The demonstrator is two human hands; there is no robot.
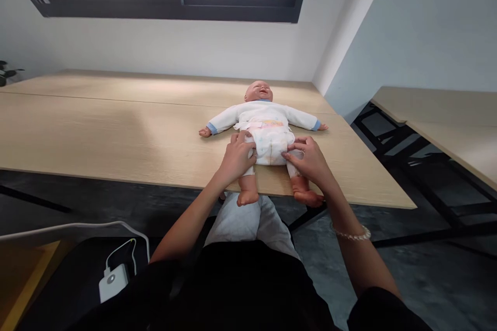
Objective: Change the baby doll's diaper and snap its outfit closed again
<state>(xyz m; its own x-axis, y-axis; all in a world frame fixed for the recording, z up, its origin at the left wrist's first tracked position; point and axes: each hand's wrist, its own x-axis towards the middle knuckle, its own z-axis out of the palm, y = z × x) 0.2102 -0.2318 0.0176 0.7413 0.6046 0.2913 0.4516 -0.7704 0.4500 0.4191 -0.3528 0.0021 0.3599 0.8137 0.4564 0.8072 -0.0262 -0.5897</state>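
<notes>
A baby doll [259,91] lies on its back on the wooden table, its head toward the window and its feet at the front edge. It wears a white top with blue cuffs [264,110] and a white printed diaper [270,147]. My left hand [237,155] is at the diaper's left leg edge, its fingers curled in a pinch there. On the other side my right hand [308,159] pinches the diaper's right leg edge. Both hands lie over the doll's upper legs and partly hide them.
The light wooden table [97,134] stands against the wall under a dark-framed window [240,10]. A second table [458,129] is at the right. A white device with a cable [113,280] rests on a black seat at the lower left.
</notes>
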